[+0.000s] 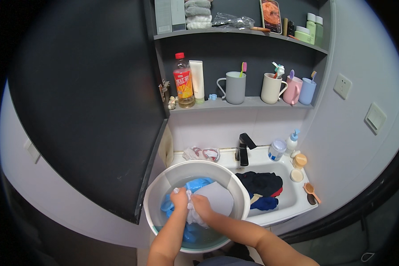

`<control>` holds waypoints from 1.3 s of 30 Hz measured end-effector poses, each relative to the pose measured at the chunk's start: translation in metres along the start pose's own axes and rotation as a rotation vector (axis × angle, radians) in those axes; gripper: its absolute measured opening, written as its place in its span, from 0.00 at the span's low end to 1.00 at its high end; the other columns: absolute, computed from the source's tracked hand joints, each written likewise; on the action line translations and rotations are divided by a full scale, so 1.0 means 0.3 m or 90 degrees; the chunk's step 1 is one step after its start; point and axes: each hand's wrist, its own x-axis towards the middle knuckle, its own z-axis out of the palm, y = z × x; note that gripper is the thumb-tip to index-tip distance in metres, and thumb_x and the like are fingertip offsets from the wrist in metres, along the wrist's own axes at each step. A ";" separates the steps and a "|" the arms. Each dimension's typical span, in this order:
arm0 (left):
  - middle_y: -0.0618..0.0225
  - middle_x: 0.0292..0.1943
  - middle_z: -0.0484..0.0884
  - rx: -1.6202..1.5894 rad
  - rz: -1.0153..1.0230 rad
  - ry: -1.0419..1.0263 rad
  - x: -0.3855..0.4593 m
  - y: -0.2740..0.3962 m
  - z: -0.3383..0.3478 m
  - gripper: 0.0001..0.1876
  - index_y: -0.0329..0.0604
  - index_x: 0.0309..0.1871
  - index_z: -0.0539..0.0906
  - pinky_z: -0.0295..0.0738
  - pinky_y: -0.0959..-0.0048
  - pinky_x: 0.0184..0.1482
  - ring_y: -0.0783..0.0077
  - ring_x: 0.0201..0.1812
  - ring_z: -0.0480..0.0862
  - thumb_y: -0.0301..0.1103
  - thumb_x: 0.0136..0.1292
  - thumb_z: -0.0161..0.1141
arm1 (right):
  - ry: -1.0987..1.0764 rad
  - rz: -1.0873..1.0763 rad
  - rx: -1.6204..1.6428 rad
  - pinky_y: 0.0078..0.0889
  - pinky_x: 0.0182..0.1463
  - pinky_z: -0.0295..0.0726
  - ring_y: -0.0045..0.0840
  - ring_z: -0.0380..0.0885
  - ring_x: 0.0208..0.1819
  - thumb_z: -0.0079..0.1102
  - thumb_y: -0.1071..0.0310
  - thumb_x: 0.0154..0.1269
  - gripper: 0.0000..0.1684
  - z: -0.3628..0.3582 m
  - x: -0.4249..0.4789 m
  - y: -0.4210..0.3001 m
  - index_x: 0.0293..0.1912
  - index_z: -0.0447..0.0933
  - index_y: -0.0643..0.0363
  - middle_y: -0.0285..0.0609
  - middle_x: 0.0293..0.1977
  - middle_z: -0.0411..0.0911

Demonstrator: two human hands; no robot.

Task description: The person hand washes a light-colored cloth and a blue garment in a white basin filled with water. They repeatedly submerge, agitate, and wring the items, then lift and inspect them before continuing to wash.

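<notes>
A white plastic basin (157,186) with water in it stands before me, partly over the sink's left side. Inside it, my left hand (179,198) and my right hand (201,206) are close together, both gripping a bunched white cloth (193,216). Part of this cloth hangs down to the water below my fingers. Bright blue material (199,184) lies in the water behind and beside my hands; whether it is fabric or plastic I cannot tell. A smooth pale lilac sheet-like piece (217,201) spreads to the right of my right hand, and its link to the cloth is hidden.
Dark clothes (262,184) lie in the white sink (291,196), below a black faucet (242,149). Jars, a pump bottle (291,143) and a hairbrush (311,190) line its right edge. An open dark cabinet door (86,99) stands at left; shelves above hold mugs (236,88) and a phone (271,16).
</notes>
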 end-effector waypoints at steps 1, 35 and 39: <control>0.70 0.19 0.73 -0.037 -0.034 -0.032 -0.022 0.004 0.008 0.03 0.40 0.22 0.73 0.66 0.74 0.21 0.76 0.20 0.72 0.24 0.48 0.55 | 0.022 0.008 0.002 0.26 0.32 0.70 0.19 0.71 0.27 0.46 0.64 0.64 0.16 -0.008 0.019 0.006 0.30 0.75 0.67 0.38 0.24 0.75; 0.73 0.18 0.73 -0.015 0.005 -0.181 -0.172 0.052 0.042 0.04 0.41 0.21 0.73 0.64 0.78 0.23 0.81 0.20 0.70 0.24 0.47 0.56 | 0.091 0.093 0.238 0.27 0.31 0.71 0.22 0.72 0.26 0.46 0.67 0.61 0.12 -0.062 0.112 0.059 0.29 0.75 0.63 0.39 0.25 0.75; 0.73 0.19 0.72 0.022 0.070 -0.277 -0.249 0.069 0.040 0.05 0.42 0.21 0.72 0.63 0.80 0.22 0.82 0.20 0.70 0.23 0.48 0.55 | 0.044 0.125 0.449 0.28 0.31 0.73 0.25 0.74 0.26 0.48 0.68 0.59 0.09 -0.111 0.144 0.064 0.28 0.75 0.62 0.41 0.26 0.76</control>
